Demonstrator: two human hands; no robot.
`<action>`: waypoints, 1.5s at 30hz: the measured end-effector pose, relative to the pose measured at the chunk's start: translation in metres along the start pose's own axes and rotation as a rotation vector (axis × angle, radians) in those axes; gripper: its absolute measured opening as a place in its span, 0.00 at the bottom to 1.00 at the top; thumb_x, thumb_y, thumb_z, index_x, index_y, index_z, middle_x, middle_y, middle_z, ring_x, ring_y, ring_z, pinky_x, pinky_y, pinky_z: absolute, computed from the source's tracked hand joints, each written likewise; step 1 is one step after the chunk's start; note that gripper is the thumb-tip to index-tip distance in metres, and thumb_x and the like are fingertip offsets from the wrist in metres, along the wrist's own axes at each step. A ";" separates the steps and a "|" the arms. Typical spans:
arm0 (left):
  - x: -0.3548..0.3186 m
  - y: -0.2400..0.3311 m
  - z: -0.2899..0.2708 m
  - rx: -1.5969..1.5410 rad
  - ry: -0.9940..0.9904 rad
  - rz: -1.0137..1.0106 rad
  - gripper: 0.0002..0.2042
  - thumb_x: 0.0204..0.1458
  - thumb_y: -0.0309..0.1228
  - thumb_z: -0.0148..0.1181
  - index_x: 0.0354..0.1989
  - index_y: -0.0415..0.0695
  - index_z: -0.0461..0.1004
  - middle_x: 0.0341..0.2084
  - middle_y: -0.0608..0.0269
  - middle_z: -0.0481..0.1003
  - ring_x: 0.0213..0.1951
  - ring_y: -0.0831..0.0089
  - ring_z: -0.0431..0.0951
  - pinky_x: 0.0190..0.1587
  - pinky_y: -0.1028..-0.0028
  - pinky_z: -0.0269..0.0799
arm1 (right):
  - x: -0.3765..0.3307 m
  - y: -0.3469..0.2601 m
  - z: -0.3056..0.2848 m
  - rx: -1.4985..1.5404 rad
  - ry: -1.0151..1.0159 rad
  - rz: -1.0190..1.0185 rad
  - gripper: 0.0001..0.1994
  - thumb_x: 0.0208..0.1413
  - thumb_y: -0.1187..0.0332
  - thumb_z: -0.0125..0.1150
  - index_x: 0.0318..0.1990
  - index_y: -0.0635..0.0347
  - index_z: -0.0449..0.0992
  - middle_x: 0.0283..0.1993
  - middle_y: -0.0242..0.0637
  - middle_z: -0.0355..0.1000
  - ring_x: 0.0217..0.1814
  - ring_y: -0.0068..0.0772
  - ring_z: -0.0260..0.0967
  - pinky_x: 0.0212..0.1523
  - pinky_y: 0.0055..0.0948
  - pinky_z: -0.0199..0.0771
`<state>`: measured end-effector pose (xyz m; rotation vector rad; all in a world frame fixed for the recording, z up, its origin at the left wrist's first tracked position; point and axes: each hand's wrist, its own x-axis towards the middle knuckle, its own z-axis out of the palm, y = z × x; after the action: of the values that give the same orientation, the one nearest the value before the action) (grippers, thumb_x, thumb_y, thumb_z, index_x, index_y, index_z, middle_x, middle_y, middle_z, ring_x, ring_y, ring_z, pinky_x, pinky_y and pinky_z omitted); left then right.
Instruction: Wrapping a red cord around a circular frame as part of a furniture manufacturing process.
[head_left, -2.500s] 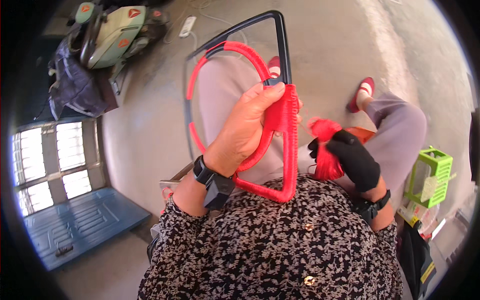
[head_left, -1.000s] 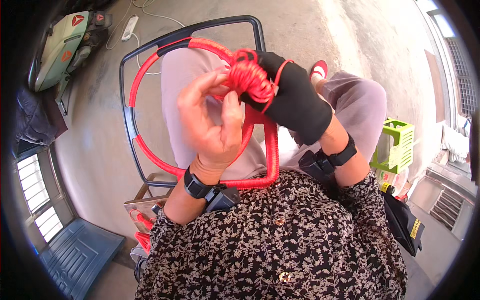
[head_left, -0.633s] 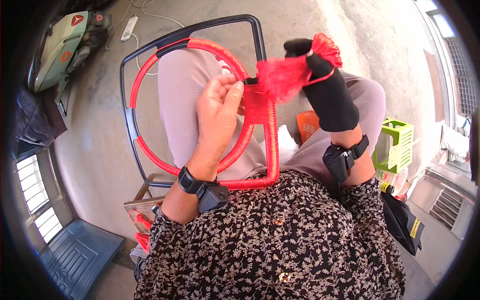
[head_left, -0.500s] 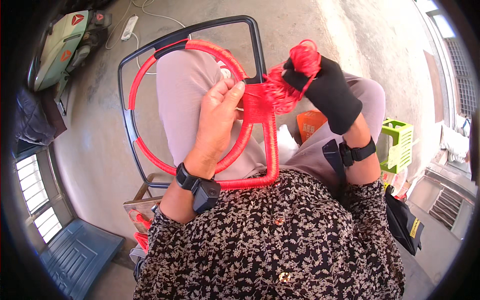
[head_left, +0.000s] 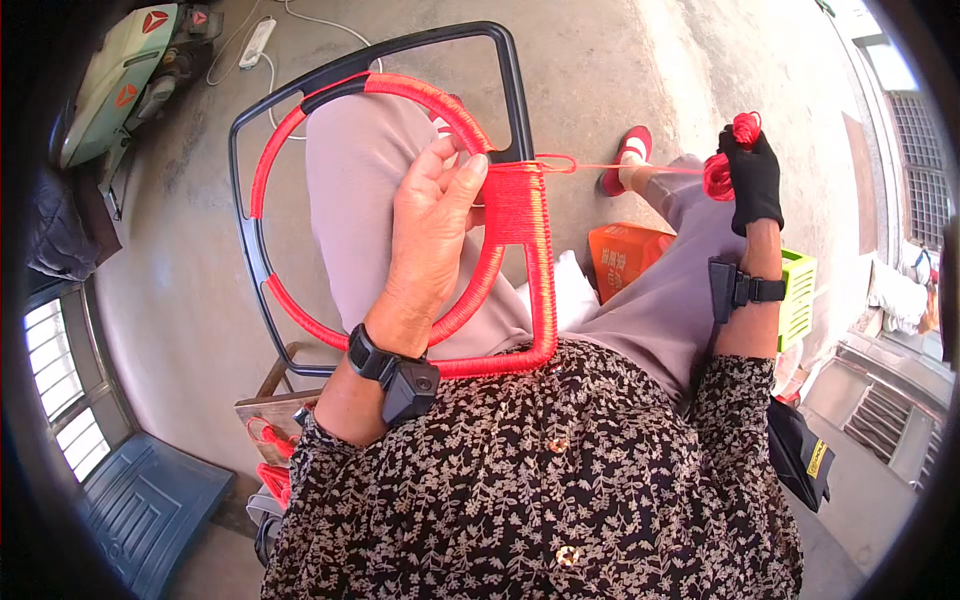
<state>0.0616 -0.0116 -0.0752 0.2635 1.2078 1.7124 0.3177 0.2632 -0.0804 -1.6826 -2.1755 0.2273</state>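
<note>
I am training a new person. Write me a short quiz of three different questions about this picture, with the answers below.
1. True or false: the left hand wears a black glove.
2. The right hand holds: A) scissors B) a bundle of red cord C) an orange box
3. Fill in: the cord runs taut from the bundle to the black ____, already partly wrapped in red.

Key
1. False: the left hand is bare and rests on the wrapped part; the right hand is gloved.
2. B
3. frame
</note>
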 end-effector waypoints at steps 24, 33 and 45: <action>0.009 -0.009 -0.008 -0.067 -0.074 -0.096 0.10 0.62 0.36 0.49 0.43 0.43 0.72 0.32 0.68 0.76 0.33 0.80 0.75 0.40 0.77 0.72 | -0.107 -0.109 0.023 1.832 -0.917 0.547 0.17 0.61 0.60 0.52 0.48 0.65 0.70 0.38 0.39 0.74 0.37 0.29 0.72 0.41 0.24 0.71; 0.010 -0.011 -0.004 -0.166 -0.123 -0.095 0.13 0.63 0.36 0.48 0.44 0.40 0.72 0.39 0.65 0.76 0.41 0.78 0.75 0.47 0.75 0.71 | -0.116 -0.118 0.016 1.369 -1.171 0.316 0.07 0.58 0.68 0.54 0.35 0.62 0.73 0.28 0.33 0.71 0.31 0.22 0.70 0.36 0.22 0.70; 0.007 -0.015 0.003 -0.096 -0.102 -0.059 0.14 0.62 0.41 0.49 0.36 0.41 0.72 0.28 0.70 0.75 0.30 0.85 0.73 0.35 0.82 0.70 | -0.092 -0.125 0.037 2.387 -0.857 0.399 0.08 0.62 0.65 0.50 0.37 0.59 0.67 0.30 0.31 0.66 0.36 0.32 0.67 0.50 0.36 0.68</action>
<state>0.0685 -0.0035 -0.0882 0.2520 1.0460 1.6805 0.2105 0.1446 -0.0880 -0.2351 -0.3106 2.4434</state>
